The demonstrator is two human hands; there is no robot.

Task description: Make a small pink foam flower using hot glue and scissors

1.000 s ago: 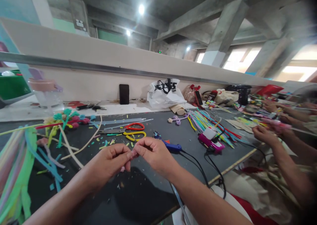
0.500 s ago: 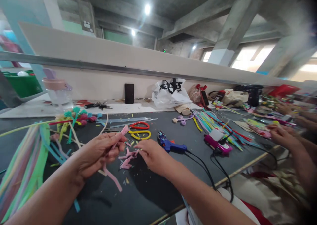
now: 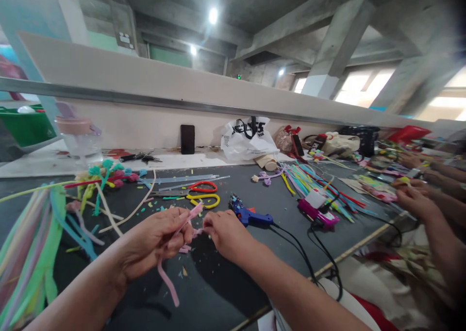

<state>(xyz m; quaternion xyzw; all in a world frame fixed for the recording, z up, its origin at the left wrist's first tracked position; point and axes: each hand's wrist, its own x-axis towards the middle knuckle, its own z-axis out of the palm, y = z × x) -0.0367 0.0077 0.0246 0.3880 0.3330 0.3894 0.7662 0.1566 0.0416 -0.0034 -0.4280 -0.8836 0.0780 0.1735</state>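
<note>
Both hands meet again over the dark desk (image 3: pixel 218 292). The right hand (image 3: pixel 227 234) has come back from the pink scraps (image 3: pixel 185 248), its grip pinching a small pink piece (image 3: pixel 198 232) beside the pink strip (image 3: pixel 168 285). The left hand (image 3: pixel 156 243) keeps its grip closed around that strip, whose tail hangs down toward the desk.
</note>
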